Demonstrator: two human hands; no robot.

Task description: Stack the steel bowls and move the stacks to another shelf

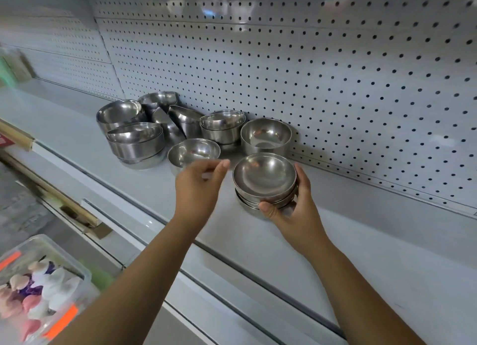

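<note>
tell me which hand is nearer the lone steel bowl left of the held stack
Left. The left hand is right at the lone steel bowl, overlapping its front rim; the right hand grips the bowl stack to its right.

Behind your right grip [291, 210] you face a white metal pegboard wall [335, 60] dotted with dark round holes, its glossy face catching soft reflected light. Under the grip runs a pale grey metal shelf [361, 241] with a white front edge [144, 231]. Far to the left of the grip and lower down, you see light wooden strips [51, 191] and a clear plastic box [77, 267] of blurred pink, white and purple items.
</note>
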